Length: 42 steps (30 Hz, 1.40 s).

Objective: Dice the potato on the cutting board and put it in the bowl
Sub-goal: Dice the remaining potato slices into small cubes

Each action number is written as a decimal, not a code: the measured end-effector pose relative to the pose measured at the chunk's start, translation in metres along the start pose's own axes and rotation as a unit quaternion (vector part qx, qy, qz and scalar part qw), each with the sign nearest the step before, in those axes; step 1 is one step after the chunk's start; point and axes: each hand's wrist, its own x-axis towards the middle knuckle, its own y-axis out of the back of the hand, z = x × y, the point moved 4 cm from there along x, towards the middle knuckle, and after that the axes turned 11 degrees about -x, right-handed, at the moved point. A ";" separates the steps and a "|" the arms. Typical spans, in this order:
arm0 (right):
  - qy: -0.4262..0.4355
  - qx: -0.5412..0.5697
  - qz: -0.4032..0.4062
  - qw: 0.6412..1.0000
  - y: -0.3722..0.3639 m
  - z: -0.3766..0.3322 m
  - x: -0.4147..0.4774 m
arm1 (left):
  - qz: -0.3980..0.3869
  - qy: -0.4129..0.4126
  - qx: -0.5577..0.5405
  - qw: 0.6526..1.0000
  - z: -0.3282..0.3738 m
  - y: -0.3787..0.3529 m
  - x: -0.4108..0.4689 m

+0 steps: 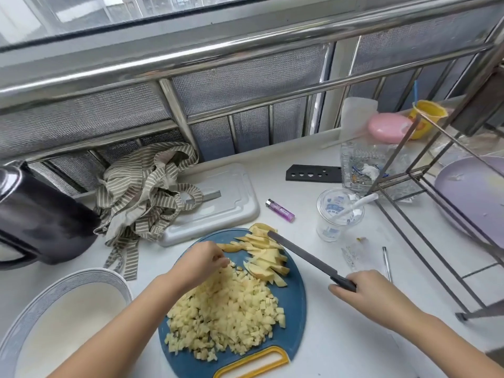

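The right hand (373,293) grips the dark handle of a knife (305,257), fingers wrapped round it; the blade runs toward 10 o'clock and its tip lies over the uncut potato strips (266,253). The left hand (201,259) hangs palm-down with its fingers curled and their tips bunched at the 11 o'clock edge of the diced potato (231,315); whether they pinch a piece cannot be told. The dice form a broad heap at the centre of the round blue cutting board (294,296), and the strips lie at its 12 to 1 o'clock sector, touching the heap. The board's yellow handle (253,362) sits at 6 o'clock. The bowl (81,274), white with a patterned blue rim, stands at 8 o'clock of the board, just beside it, with no potato visible inside. Further out on the white counter: a pale tray (226,203) and a striped cloth (144,197) at 11 o'clock, a purple lighter (280,210) at 12 o'clock, a clear plastic cup (338,214) at 1 o'clock, and a black kettle (35,214) at 9 o'clock.
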 end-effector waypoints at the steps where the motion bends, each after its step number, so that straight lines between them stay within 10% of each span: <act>1: -0.001 0.013 0.000 1.000 -0.002 -0.006 0.002 | 0.020 -0.002 -0.001 1.000 0.000 0.004 0.003; 30: -0.115 0.157 -0.006 0.981 -0.049 -0.055 0.037 | -0.056 -0.097 -0.121 0.986 -0.003 0.003 0.056; 42: -0.127 0.172 -0.007 0.977 -0.059 -0.052 0.032 | -0.063 -0.203 0.021 0.977 0.013 -0.007 0.047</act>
